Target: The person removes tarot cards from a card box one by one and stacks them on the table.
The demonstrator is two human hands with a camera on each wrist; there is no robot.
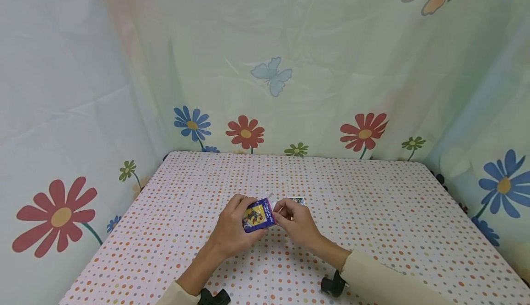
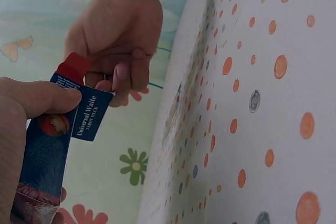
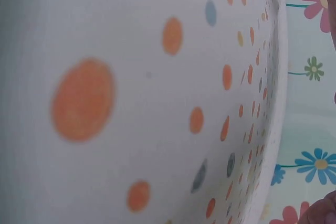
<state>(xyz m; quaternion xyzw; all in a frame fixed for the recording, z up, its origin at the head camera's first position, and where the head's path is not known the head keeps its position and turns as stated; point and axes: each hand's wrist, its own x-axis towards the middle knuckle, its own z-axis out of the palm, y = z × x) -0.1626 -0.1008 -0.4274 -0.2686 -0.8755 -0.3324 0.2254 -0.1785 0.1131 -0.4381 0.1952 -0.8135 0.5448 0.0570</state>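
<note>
My left hand (image 1: 236,222) grips a small blue tarot deck box (image 1: 256,216) over the near half of the table, its printed front facing up. In the left wrist view the left thumb lies along the box (image 2: 47,150), near a red tab (image 2: 75,68) at its end. A blue end flap (image 2: 92,113) lettered "Universal Waite Tarot Deck" stands out from the box. My right hand (image 1: 298,222) pinches at that end, with curled fingers right at the flap's edge. Behind the right hand lies a white piece with a black pattern (image 1: 297,200), partly covered by it.
A dotted cloth (image 1: 352,194) covers the table. Flower-printed curtains (image 1: 323,89) hang behind it and on both sides. Each wrist carries a black camera mount, one at the left wrist (image 1: 214,297) and one at the right wrist (image 1: 333,285).
</note>
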